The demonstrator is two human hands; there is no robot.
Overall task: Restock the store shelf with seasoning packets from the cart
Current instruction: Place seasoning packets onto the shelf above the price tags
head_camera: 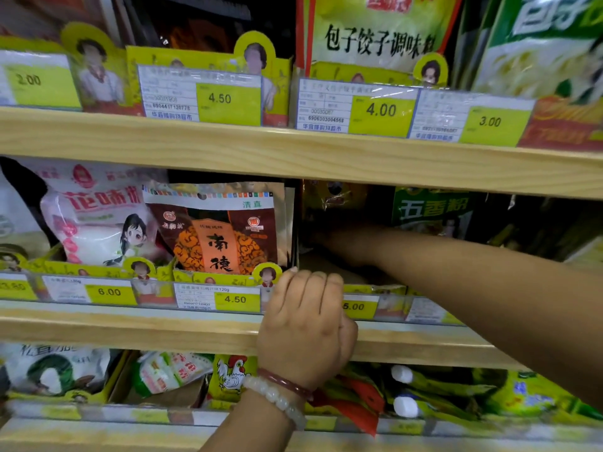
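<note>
My left hand (305, 324), with bracelets on the wrist, curls its fingers over the front edge of the yellow display box on the middle shelf (130, 331), just right of the 4.50 tag. My right arm reaches in from the right, and my right hand (329, 244) sits deep in the dark compartment behind that edge. Shadow hides its fingers and whatever they touch. Brown and orange seasoning packets (222, 233) stand upright in the box just to the left. A green five-spice packet (430, 207) stands behind my right forearm.
Pink and white packets (98, 220) fill the box at the left. The upper shelf (293, 154) carries price tags and large white and green bags (375, 37). The lower shelf holds yellow chicken-print packets (231, 373) and other bags. No cart is in view.
</note>
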